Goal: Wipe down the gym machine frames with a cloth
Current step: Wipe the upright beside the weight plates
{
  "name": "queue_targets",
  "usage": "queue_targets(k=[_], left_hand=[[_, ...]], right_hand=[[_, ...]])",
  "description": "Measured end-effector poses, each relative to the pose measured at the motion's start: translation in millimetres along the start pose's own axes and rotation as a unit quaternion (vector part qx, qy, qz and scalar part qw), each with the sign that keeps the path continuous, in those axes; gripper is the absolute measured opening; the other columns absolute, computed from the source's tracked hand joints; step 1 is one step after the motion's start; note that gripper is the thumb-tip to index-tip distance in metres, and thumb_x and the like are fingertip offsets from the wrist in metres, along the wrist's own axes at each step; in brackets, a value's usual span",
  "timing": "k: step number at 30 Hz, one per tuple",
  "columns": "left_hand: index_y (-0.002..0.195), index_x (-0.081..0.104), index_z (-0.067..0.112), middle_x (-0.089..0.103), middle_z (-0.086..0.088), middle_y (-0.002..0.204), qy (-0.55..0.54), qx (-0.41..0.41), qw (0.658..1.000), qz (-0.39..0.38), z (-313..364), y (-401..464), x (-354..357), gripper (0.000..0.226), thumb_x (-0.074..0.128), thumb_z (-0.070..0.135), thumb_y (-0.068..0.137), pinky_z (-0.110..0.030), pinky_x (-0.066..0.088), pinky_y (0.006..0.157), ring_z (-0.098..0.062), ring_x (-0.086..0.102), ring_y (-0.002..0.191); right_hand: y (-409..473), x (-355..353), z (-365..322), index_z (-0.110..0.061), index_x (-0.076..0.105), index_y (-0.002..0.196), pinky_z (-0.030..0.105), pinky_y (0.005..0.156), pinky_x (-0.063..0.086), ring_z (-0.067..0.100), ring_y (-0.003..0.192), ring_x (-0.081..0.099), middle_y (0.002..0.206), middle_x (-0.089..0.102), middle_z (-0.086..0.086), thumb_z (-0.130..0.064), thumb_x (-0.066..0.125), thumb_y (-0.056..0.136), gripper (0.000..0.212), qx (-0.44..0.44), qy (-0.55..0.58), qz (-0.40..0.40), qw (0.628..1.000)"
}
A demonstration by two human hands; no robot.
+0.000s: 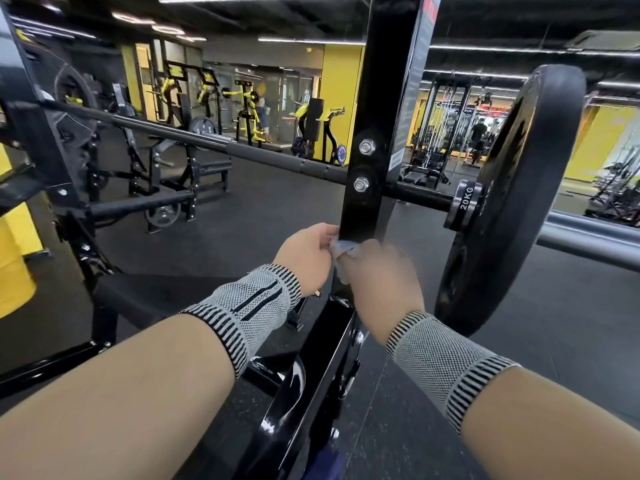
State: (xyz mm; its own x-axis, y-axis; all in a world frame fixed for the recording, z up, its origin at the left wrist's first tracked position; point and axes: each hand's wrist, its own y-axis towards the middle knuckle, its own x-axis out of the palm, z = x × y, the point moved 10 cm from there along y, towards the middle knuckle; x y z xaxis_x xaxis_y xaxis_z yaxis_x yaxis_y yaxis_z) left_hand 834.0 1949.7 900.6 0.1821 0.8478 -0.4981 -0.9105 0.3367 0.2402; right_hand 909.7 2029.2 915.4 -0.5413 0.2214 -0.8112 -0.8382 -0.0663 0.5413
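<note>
A glossy black upright post (379, 133) of a bench-press rack rises in the middle of the view, with two silver bolts on its face. Both my hands meet at its lower part around a small pale cloth (344, 249). My left hand (306, 258) pinches the cloth's left side against the post. My right hand (379, 275) grips the cloth from the right, and most of the cloth is hidden under it. Both wrists wear grey knitted bands. Below the hands the frame's black base rail (311, 382) runs toward me.
A barbell (207, 142) rests across the rack, with a 20 kg plate (505, 199) close to the right of my right hand. The black bench pad (166, 292) lies on the left. Yellow and black machines and a distant person (478, 136) stand at the back.
</note>
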Motion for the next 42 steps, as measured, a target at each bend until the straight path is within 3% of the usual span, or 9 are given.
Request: queue_targets(k=[4,13,17,23,28,32,35,38,42], left_hand=[[0.126,0.057,0.019,0.069,0.002,0.110,-0.001,0.008,1.000,-0.007,-0.9,-0.4,1.5,0.057,0.033,-0.011,0.084,-0.045,0.054,0.089,-0.030,0.068,0.095],[0.132,0.052,0.027,0.068,0.006,0.106,-0.009,0.010,1.000,0.010,2.1,0.0,1.4,0.052,0.038,-0.002,0.091,-0.030,0.055,0.077,-0.026,0.069,0.095],[0.131,0.052,0.031,0.069,0.008,0.104,-0.013,0.014,1.000,0.013,2.3,-1.0,2.4,0.050,0.041,0.001,0.092,-0.024,0.054,0.072,-0.025,0.069,0.095],[0.132,0.052,0.025,0.069,0.006,0.099,0.037,0.016,0.999,0.023,5.4,2.5,-1.4,0.047,0.039,0.002,0.093,-0.025,0.050,0.078,-0.019,0.066,0.095],[0.132,0.053,0.033,0.067,0.020,0.087,0.007,0.011,1.000,0.014,-1.4,-1.7,1.5,0.053,0.040,0.000,0.092,-0.011,0.047,0.066,-0.019,0.068,0.095],[0.135,0.050,0.034,0.068,0.016,0.092,0.000,0.004,1.000,0.003,-7.9,-3.1,6.5,0.054,0.042,0.001,0.094,-0.005,0.043,0.052,-0.022,0.068,0.089],[0.137,0.049,0.035,0.069,0.012,0.096,0.002,0.011,1.000,-0.005,-4.2,-4.8,7.0,0.060,0.040,-0.004,0.092,-0.027,0.054,0.066,-0.028,0.068,0.086],[0.137,0.048,0.035,0.066,0.017,0.090,0.009,0.010,1.000,-0.010,-7.6,-4.7,8.2,0.064,0.037,-0.006,0.090,-0.034,0.053,0.076,-0.031,0.066,0.101],[0.137,0.050,0.029,0.068,0.010,0.105,0.025,-0.016,0.999,-0.013,-17.8,-2.9,13.1,0.053,0.038,-0.001,0.095,-0.031,0.052,0.062,-0.025,0.068,0.097]], right_hand=[[6.3,-6.4,28.6,-0.029,0.027,0.147,0.040,0.093,0.040,0.029,0.113,0.039,0.129,0.033,0.010,-0.015,0.048,0.091,0.061,0.060,0.021,-0.004,0.998],[16.9,-38.8,32.6,-0.028,0.035,0.142,0.038,0.092,0.042,0.027,0.109,0.040,0.125,0.034,0.009,-0.016,0.053,0.090,0.056,0.075,0.053,0.077,0.993],[3.1,-40.4,45.2,-0.017,0.057,0.119,0.054,0.089,0.045,0.036,0.106,0.049,0.117,0.050,0.016,-0.012,0.054,0.092,0.028,0.141,0.253,0.133,0.948],[21.1,-39.3,28.3,-0.028,0.040,0.139,0.038,0.093,0.043,0.027,0.110,0.040,0.125,0.035,0.007,-0.017,0.058,0.089,0.054,0.063,0.119,0.108,0.985],[3.4,-32.3,40.9,-0.051,0.042,0.091,0.054,0.084,0.047,0.034,0.103,0.052,0.113,0.054,0.013,-0.019,0.050,0.094,0.033,0.083,0.290,0.180,0.936],[9.8,-14.0,32.4,-0.028,0.063,0.109,0.048,0.079,0.049,0.032,0.096,0.052,0.109,0.053,0.011,-0.016,0.064,0.085,0.027,0.101,0.222,0.102,0.964],[-8.1,11.1,31.1,-0.023,0.070,0.103,0.042,0.064,0.054,0.031,0.080,0.055,0.097,0.055,0.011,-0.006,0.085,0.055,0.053,0.073,0.160,0.076,0.982],[-0.8,-7.0,50.0,-0.027,0.060,0.104,0.027,0.080,0.048,0.012,0.097,0.052,0.109,0.050,-0.004,-0.020,0.066,0.085,0.021,0.119,0.265,0.124,0.949],[18.3,-23.7,55.3,-0.025,0.057,0.106,0.004,0.062,0.038,-0.014,0.088,0.048,0.096,0.043,-0.022,-0.034,0.054,0.094,0.016,0.134,0.289,0.168,0.933]])
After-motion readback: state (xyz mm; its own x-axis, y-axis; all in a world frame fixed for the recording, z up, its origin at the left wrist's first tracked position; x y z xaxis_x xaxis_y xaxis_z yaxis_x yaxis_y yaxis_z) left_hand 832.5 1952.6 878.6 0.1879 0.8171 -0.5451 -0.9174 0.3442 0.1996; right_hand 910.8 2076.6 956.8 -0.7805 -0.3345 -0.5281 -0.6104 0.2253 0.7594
